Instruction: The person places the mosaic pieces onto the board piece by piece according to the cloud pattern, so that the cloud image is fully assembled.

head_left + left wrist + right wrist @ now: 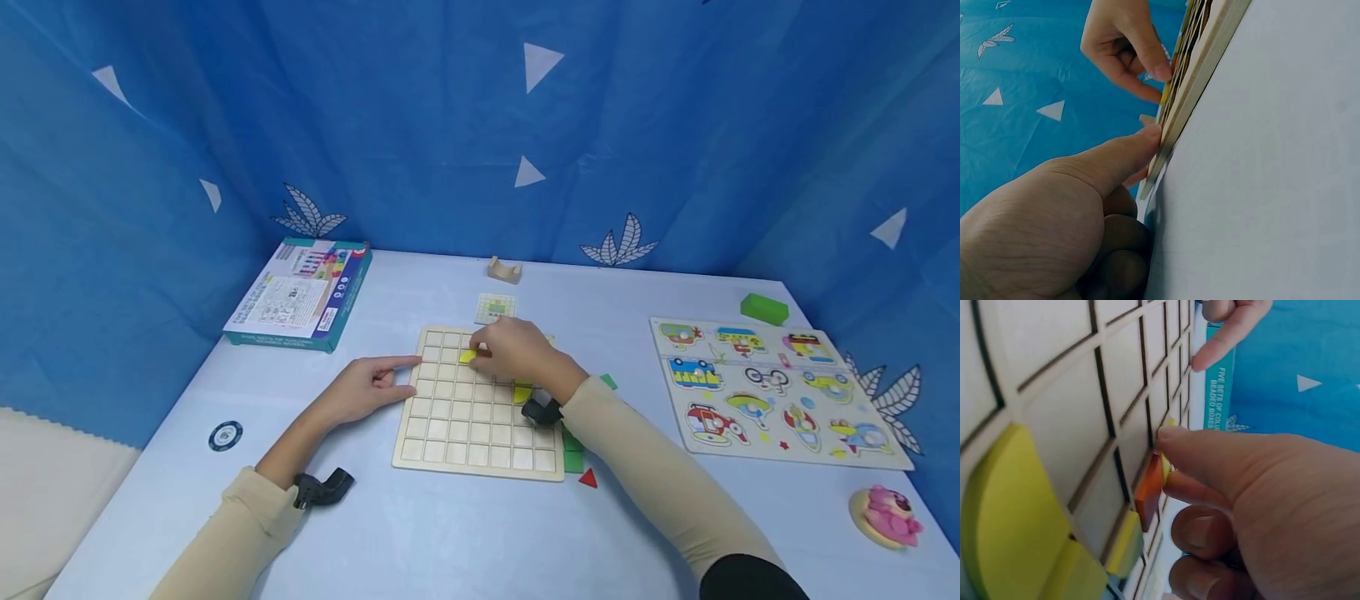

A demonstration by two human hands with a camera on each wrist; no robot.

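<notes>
A wooden grid board (450,433) lies on the white table. My right hand (517,348) is over its upper part and pinches a small yellow piece (467,357) between thumb and index finger. In the right wrist view an orange piece (1149,490) sits in the grid right beside those fingertips. Nearer that camera are a yellow piece with a curved edge (1013,515) and further yellow and green pieces. My left hand (365,388) is at the board's left edge, thumb and index finger spread and touching it; its other fingers are curled under in the left wrist view.
Behind the board lie a small pattern card (495,308) and a wooden holder (504,270). Green pieces (573,461) and a red triangle (588,478) lie at its right. A box (298,293) stands back left, a picture puzzle (780,392) right, a pink toy (888,517) front right.
</notes>
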